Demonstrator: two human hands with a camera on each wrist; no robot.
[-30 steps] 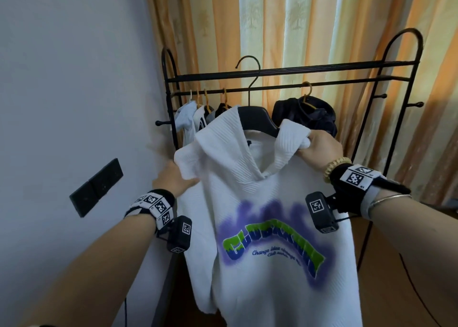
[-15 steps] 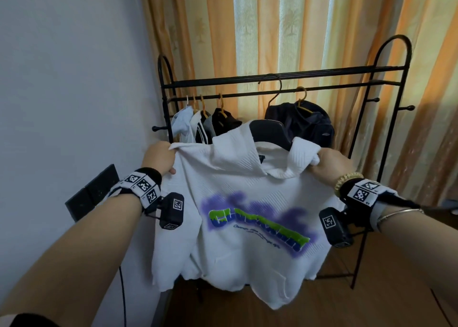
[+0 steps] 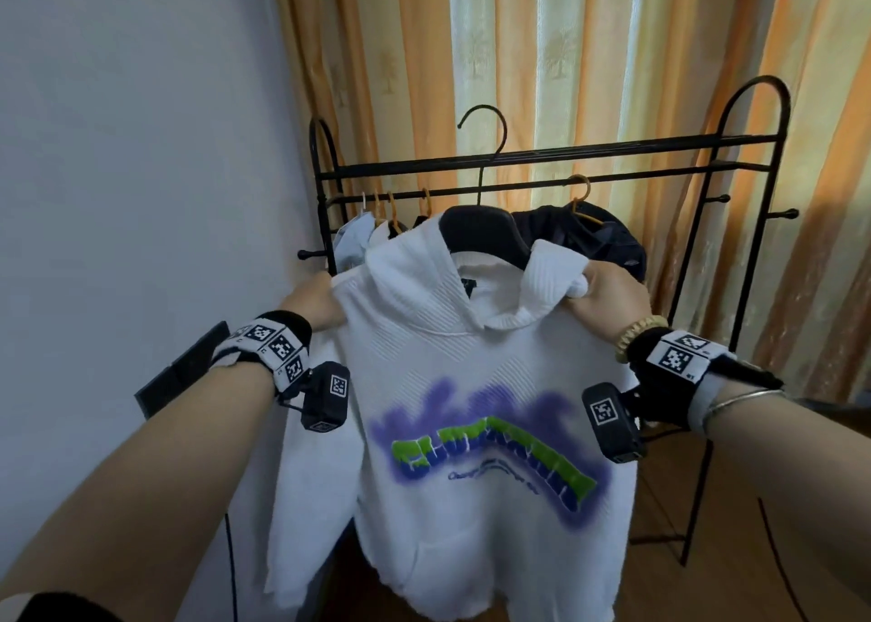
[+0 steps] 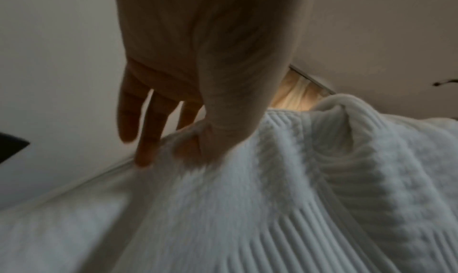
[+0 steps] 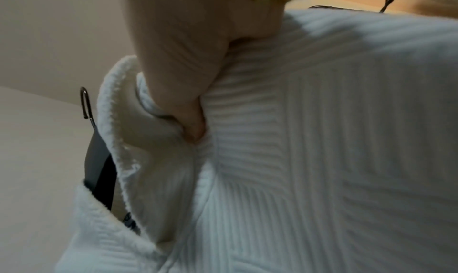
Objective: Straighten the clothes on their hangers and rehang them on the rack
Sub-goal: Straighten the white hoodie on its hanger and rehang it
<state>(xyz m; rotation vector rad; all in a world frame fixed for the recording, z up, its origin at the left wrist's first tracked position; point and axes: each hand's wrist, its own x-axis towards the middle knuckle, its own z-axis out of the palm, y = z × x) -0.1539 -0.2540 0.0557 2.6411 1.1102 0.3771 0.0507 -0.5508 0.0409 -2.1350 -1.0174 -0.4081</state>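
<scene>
A white ribbed hoodie (image 3: 471, 386) with a purple and green print hangs on a black hanger (image 3: 485, 237) that I hold up in front of the black clothes rack (image 3: 612, 147). The hanger's hook (image 3: 485, 121) stands above the top rail and is not on it. My left hand (image 3: 316, 305) pinches the hoodie's left shoulder; in the left wrist view thumb and forefinger (image 4: 188, 146) nip the fabric (image 4: 272, 199) while the other fingers stay straight. My right hand (image 3: 608, 296) grips the hood and right shoulder, its thumb (image 5: 193, 132) tucked into the knit (image 5: 322, 140) beside the hanger (image 5: 99, 169).
Several garments hang at the rack's left end, among them a light blue one (image 3: 351, 244). A dark garment (image 3: 594, 239) on an orange hanger hangs right of centre. A grey wall (image 3: 141, 150) with a black plate (image 3: 184, 371) is close on the left; striped curtains (image 3: 565, 55) hang behind.
Half a second ago the hoodie's hem swung outward and the hook sat level with the rails. Now the hoodie hangs straight and the hook is above the top rail. Both hands kept their hold.
</scene>
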